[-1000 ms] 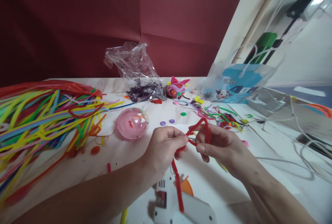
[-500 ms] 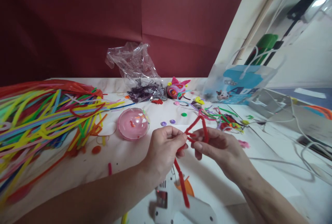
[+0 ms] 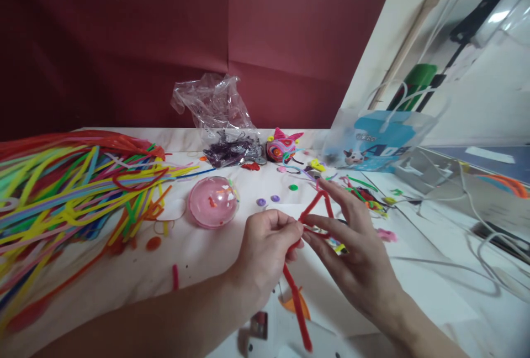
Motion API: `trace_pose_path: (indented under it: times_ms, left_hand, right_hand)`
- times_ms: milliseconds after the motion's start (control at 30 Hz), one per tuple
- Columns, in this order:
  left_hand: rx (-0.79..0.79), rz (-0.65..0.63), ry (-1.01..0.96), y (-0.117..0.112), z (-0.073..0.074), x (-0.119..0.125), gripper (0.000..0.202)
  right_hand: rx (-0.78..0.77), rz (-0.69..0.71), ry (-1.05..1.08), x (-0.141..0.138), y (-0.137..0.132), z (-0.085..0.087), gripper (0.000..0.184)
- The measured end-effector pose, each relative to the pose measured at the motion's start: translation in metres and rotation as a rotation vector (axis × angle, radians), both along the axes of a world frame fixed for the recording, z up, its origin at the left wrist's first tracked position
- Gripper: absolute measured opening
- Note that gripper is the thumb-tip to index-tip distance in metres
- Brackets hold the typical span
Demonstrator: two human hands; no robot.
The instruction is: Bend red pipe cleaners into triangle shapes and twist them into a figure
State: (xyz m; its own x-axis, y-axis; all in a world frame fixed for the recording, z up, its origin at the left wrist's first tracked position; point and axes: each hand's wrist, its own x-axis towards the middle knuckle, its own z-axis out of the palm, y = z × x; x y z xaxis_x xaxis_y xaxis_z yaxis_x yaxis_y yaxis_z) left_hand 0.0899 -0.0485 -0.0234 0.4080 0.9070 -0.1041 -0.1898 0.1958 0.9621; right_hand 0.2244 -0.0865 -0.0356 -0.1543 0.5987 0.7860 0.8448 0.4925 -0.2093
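A red pipe cleaner (image 3: 297, 304) is bent into a triangular loop at its upper end, and its straight tail hangs down. My left hand (image 3: 269, 250) is closed, pinching it between thumb and fingers just below the loop. At the loop's right side, my right hand (image 3: 354, 236) has thumb and middle finger together on the fuzzy stem, while its index finger reaches up to the top corner. Part of the loop is hidden behind the right fingers. Below the hands lies a white glue gun (image 3: 281, 327), partly covered by the tail, with an orange piece (image 3: 301, 304) beside it.
A heap of coloured pipe cleaners (image 3: 78, 192) spreads across the left. A pink bowl (image 3: 212, 203), purple buttons (image 3: 261, 202) and a colourful mask-like figure (image 3: 282, 147) stand beyond my hands. A plastic bag (image 3: 223, 120), blue carrier bag (image 3: 383, 137) and white cables (image 3: 476, 225) lie farther out.
My right hand has turned, its index finger rising to the loop's top corner and its palm swinging downward. The left hand keeps its pinch. The view has shifted slightly.
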Motion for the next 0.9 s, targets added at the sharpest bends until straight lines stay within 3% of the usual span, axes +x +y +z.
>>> trace_pose_path:
  times_ms: [267,533,900]
  left_hand:
    - [0.057,-0.029,0.03,0.0003,-0.0039,0.0001,0.013]
    - [0.097,-0.032,0.083,0.0023,-0.007,0.0018,0.008]
    - [0.262,-0.043,0.084,0.0016,-0.0095,-0.0007,0.01]
  right_hand:
    - [-0.087,0.035,0.099,-0.0001,-0.0004,-0.003,0.007]
    - [-0.051,0.065,0.038,0.004,-0.0008,-0.0015,0.015]
    - [-0.052,0.046,0.14,-0.0059,-0.0028,-0.0077,0.011]
